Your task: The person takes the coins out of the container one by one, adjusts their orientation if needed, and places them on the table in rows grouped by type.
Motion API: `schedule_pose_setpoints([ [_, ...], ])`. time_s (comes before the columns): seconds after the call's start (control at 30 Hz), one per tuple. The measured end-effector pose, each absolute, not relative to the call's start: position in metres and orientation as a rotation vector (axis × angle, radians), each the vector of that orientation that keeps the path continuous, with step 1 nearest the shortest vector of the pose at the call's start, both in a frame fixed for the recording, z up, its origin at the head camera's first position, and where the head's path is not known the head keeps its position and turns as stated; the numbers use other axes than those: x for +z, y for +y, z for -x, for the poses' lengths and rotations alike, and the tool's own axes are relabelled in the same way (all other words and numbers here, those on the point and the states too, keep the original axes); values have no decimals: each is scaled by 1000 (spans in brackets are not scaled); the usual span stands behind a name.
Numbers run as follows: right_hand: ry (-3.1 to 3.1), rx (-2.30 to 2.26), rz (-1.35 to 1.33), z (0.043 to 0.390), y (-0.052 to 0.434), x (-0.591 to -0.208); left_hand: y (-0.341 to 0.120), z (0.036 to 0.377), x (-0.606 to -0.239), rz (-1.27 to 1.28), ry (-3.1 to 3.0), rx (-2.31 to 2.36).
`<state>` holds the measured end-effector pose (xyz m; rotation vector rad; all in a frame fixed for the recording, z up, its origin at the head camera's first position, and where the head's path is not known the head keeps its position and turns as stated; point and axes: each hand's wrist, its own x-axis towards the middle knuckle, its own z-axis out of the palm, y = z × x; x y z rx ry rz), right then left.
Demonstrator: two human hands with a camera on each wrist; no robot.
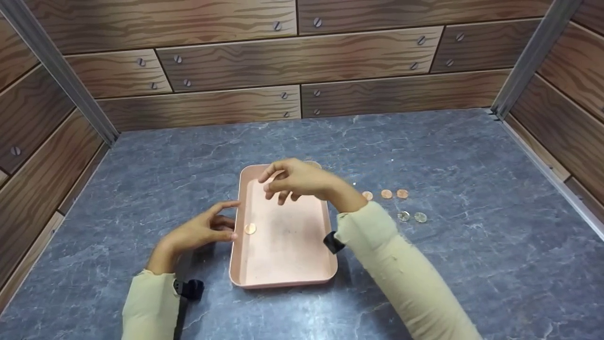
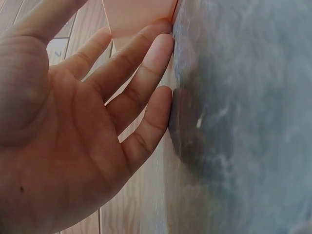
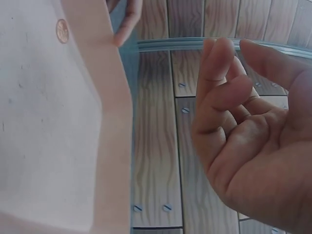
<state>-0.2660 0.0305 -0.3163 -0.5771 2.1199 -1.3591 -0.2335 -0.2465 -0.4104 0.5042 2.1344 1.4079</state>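
A shallow pink tray (image 1: 288, 245) stands on the table, with one copper coin (image 1: 250, 229) lying near its left wall. The same coin (image 3: 62, 31) shows in the right wrist view. My left hand (image 1: 198, 231) is at the tray's left side, thumb and index fingertip at the rim. In the left wrist view the fingers (image 2: 141, 80) are spread and relaxed, their tips low by the tabletop. Above the far part of the tray hangs my right hand (image 1: 297, 179), its fingers loosely curled. Nothing shows between the right fingertips (image 3: 219, 56).
Right of the tray lie several coins: a row of copper coins (image 1: 386, 194), the leftmost partly behind the right forearm, and two silvery coins (image 1: 420, 217) nearer. Wood-patterned panels (image 1: 226, 71) wall the blue-grey marbled table (image 1: 472, 274) at the back and sides.
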Motion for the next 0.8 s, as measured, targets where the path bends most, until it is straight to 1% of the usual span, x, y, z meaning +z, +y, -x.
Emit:
schedule_pose_setpoints([
  [0.37,2078,-1354,496,271,9,-351,-246,234,-411,-515,2123,1423],
  [0.8,2048,-1430,534,272,-9,-392,-245,234,-411,-523,2130,1417],
])
